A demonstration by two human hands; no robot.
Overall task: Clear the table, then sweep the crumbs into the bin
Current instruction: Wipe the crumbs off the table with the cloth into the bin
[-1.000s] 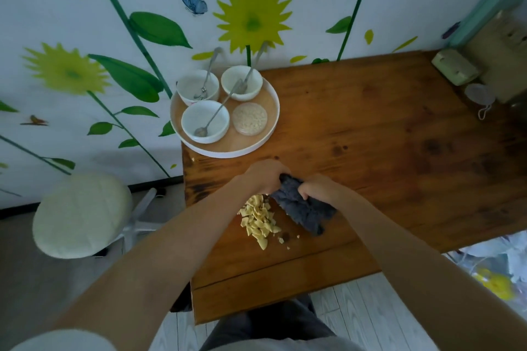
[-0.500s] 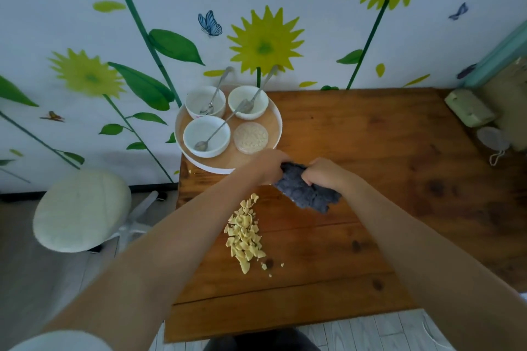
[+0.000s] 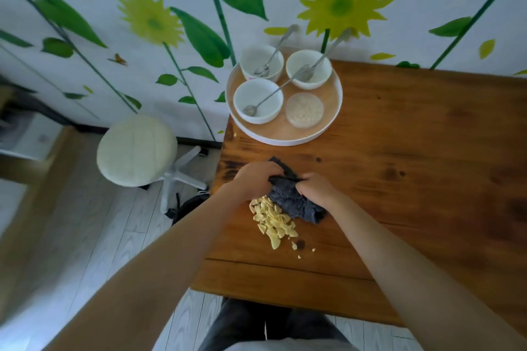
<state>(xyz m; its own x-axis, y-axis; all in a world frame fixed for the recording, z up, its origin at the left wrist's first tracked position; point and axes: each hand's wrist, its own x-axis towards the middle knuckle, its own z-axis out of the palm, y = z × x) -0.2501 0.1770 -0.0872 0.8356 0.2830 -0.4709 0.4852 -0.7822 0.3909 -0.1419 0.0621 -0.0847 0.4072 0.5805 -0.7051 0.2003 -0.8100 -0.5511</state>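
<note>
A dark grey cloth [image 3: 293, 199] lies bunched on the wooden table [image 3: 413, 174] near its left edge. My left hand [image 3: 253, 179] grips the cloth's upper left part, and my right hand [image 3: 316, 189] grips its right side. Just below the cloth lies a heap of pale yellow crumbs [image 3: 272, 221], with a few small bits [image 3: 296, 248] scattered toward the front edge. A round tray [image 3: 285, 135] at the table's back left corner holds three white bowls with spoons and a small dish of grains [image 3: 304, 109].
A white round stool [image 3: 137, 149] stands on the floor left of the table. One loose crumb [image 3: 235, 135] lies by the tray's left rim. The flowered wall runs behind the table. My legs show under the front edge.
The view has swung left and the right end of the table has gone out of sight. Both hands still hold the cloth, now close above the crumb heap again.
</note>
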